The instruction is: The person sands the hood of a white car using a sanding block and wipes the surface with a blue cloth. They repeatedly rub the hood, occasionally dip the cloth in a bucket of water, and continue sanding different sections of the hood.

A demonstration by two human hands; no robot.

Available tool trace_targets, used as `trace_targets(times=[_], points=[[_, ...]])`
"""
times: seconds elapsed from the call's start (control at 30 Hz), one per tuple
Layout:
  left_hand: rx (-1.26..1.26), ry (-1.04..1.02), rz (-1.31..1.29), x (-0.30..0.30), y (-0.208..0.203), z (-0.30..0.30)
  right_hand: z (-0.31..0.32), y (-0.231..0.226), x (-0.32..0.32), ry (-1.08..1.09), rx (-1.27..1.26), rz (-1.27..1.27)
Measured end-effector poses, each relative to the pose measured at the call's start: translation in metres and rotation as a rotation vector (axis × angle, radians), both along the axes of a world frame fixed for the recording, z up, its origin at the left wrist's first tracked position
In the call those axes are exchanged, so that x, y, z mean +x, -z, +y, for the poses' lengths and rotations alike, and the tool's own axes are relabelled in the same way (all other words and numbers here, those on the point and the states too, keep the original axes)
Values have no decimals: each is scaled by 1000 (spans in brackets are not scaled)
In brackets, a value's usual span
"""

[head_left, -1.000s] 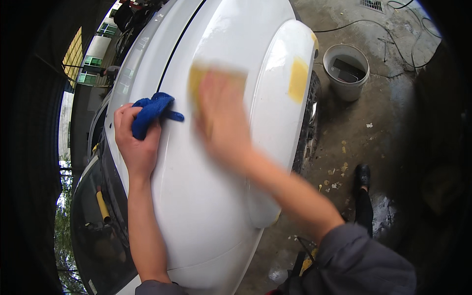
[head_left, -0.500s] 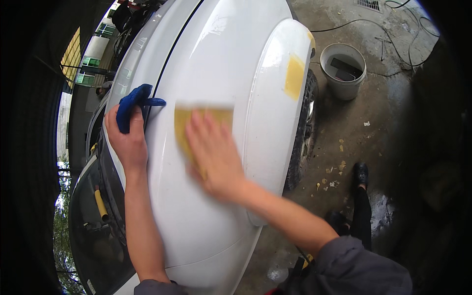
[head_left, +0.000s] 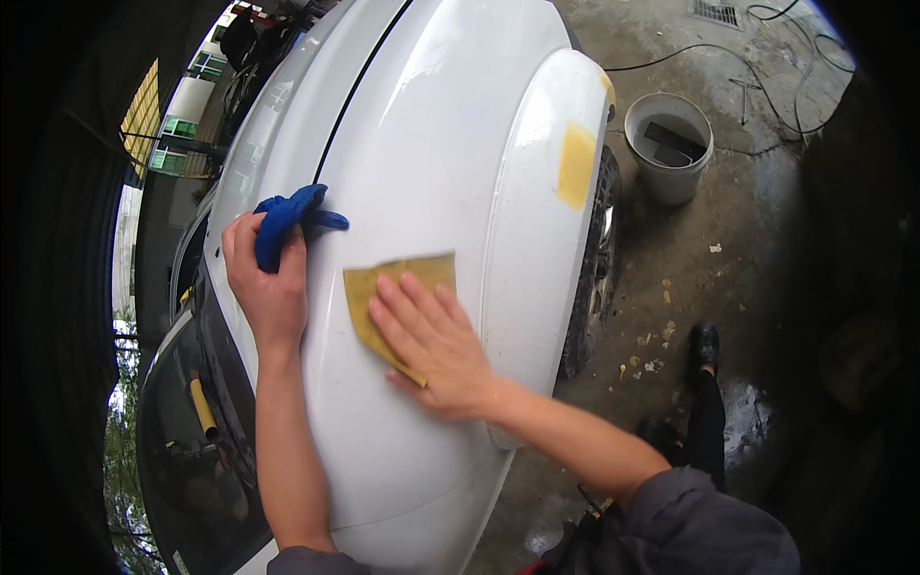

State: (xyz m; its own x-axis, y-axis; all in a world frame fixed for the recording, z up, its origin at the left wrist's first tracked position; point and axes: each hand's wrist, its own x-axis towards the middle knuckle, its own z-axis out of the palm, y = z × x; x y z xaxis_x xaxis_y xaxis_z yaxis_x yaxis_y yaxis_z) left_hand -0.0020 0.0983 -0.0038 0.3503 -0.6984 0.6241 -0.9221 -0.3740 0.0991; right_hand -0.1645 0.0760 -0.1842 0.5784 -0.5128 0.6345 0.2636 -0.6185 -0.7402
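My left hand (head_left: 269, 288) is closed around a bunched blue cloth (head_left: 290, 218), near the dark panel gap of a white car. My right hand (head_left: 427, 344) lies over a yellow-brown sheet of sandpaper (head_left: 402, 274), with its fingers stretched along the sheet. The sheet rests against the car's white fender panel (head_left: 422, 182), its far edge showing beyond my fingertips. One lower corner of it bends up by my thumb. Right of that hand runs the raised wheel-arch trim (head_left: 530, 278), which carries a yellow filler patch (head_left: 576, 166).
A white bucket (head_left: 676, 182) with water and dark blocks stands beyond the tyre (head_left: 585, 307). A dark hose (head_left: 709, 50) winds over the concrete floor. At the right, a dark shoe (head_left: 704, 347) and leg show. The windscreen (head_left: 192, 450) lies lower left.
My right hand has drawn the sandpaper back toward me along the fender. The left hand with the cloth appears slightly further right and lower as the view shifts.
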Motion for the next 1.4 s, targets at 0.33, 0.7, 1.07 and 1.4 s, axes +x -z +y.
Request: trace_targets(times=[0.33, 0.7, 1.07, 1.4], points=[[-85, -114, 57, 7, -5, 12, -89, -32, 58, 188, 90, 238], [-15, 13, -55, -6, -6, -11, -213, -28, 81, 301, 231, -3], [76, -113, -182, -12, -3, -17, -195, -22, 75, 243, 194, 16], [22, -91, -124, -14, 5, -16, -98, 1, 39, 96, 61, -18]])
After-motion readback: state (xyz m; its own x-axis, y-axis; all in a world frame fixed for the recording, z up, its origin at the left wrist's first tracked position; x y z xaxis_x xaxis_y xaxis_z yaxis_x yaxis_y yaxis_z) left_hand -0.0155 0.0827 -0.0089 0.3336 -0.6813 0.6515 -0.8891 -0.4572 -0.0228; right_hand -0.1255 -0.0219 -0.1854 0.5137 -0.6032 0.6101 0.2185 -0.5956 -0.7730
